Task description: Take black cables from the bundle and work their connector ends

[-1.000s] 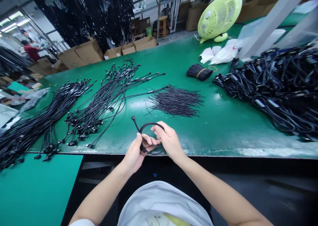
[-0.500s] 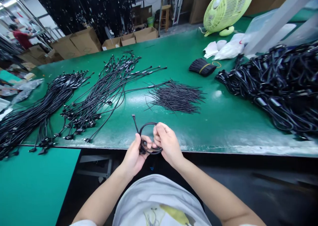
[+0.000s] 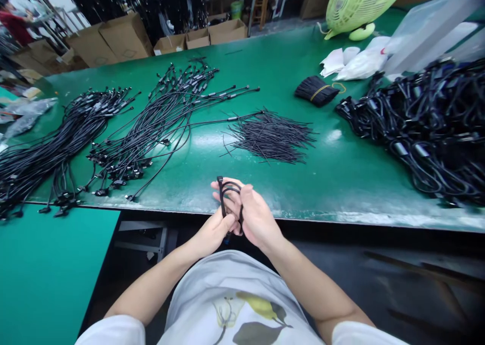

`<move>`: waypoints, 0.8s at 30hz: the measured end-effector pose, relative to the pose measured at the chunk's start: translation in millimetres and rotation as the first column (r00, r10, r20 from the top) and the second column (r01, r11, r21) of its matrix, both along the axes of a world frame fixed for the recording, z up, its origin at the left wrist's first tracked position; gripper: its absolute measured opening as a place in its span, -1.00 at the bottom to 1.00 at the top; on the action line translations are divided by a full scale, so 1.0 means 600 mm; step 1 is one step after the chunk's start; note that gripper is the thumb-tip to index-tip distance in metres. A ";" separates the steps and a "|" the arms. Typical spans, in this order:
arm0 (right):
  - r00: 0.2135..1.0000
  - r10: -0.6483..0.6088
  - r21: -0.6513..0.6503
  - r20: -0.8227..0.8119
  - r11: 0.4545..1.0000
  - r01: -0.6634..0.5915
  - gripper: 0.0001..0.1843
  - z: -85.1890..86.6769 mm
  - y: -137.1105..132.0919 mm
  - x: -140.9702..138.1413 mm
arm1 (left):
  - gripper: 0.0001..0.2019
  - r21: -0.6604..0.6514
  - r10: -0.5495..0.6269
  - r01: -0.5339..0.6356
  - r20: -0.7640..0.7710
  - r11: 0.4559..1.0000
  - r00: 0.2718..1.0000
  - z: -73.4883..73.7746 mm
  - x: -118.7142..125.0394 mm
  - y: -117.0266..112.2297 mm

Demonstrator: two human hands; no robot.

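A black cable (image 3: pixel 229 191) is bent into a small, tight loop, held in both hands just off the front edge of the green workbench (image 3: pixel 303 183). My left hand (image 3: pixel 214 231) grips its lower strands, and my right hand (image 3: pixel 255 216) closes over the coil from the other side. Part of the cable is hidden by my fingers. Ahead lies a pile of short black wires (image 3: pixel 271 138), with long black connector cables (image 3: pixel 151 128) spread to the left and a large heap of black cables (image 3: pixel 424 128) to the right.
A taped bundle of black wires (image 3: pixel 316 91) and white plastic bags (image 3: pixel 359 67) lie on the far bench. Beyond stand a pale green fan (image 3: pixel 359 1) and cardboard boxes (image 3: pixel 125 37). A person in a red top (image 3: pixel 15 27) is far off at the left.
The cable's loop has drawn smaller and its free end no longer sticks out at the upper left. My hands have come closer together, and the view has tilted, shifting the bench upward.
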State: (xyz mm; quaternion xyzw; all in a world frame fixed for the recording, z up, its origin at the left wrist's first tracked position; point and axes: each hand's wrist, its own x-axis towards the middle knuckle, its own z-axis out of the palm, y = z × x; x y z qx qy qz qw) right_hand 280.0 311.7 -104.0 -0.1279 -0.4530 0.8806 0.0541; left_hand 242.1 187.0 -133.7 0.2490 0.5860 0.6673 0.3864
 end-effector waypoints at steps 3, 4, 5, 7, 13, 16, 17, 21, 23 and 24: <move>0.997 0.043 0.060 -0.060 0.997 -0.039 -0.38 -0.011 -0.008 0.001 | -0.55 -0.165 -0.129 0.107 -0.128 0.981 0.983 -0.002 -0.005 -0.004; 0.996 0.029 0.062 -0.080 0.998 -0.024 -0.38 -0.013 -0.007 0.000 | -0.51 -0.197 -0.172 0.142 -0.142 0.970 0.975 -0.004 -0.009 -0.006; 0.995 0.018 0.063 -0.096 0.998 -0.012 -0.37 -0.013 -0.005 -0.002 | -0.48 -0.207 -0.210 0.180 -0.136 0.962 0.968 -0.006 -0.013 -0.009; 0.991 0.008 0.068 -0.131 0.998 0.001 -0.32 -0.011 -0.001 -0.005 | -0.42 -0.169 -0.228 0.208 -0.109 0.964 0.968 -0.010 -0.020 -0.013; 0.972 0.159 0.060 -0.171 0.987 -0.150 -0.39 -0.003 0.011 -0.013 | -0.39 -0.066 -0.122 0.121 0.000 0.990 0.993 -0.008 -0.003 -0.013; 0.956 0.250 0.077 -0.151 0.967 -0.241 -0.49 0.000 0.021 -0.019 | -0.34 0.140 -0.268 0.232 0.384 0.963 0.884 0.002 0.020 -0.005; 0.954 0.260 0.070 -0.147 0.965 -0.252 -0.50 0.002 0.025 -0.021 | -0.34 0.198 -0.276 0.203 0.482 0.959 0.832 0.006 0.026 -0.002; 0.976 0.178 0.097 -0.128 0.981 -0.166 -0.52 0.007 0.032 -0.026 | -0.38 0.192 -0.163 0.042 0.677 0.980 0.718 0.017 0.038 0.013; 0.982 0.143 0.159 -0.122 0.980 -0.122 -0.55 0.006 0.032 -0.029 | -0.41 0.174 -0.143 0.023 0.721 0.984 0.678 0.018 0.037 0.019; 0.982 0.144 0.169 -0.122 0.978 -0.123 -0.55 0.004 0.032 -0.031 | -0.43 0.182 -0.152 0.024 0.733 0.983 0.663 0.018 0.036 0.022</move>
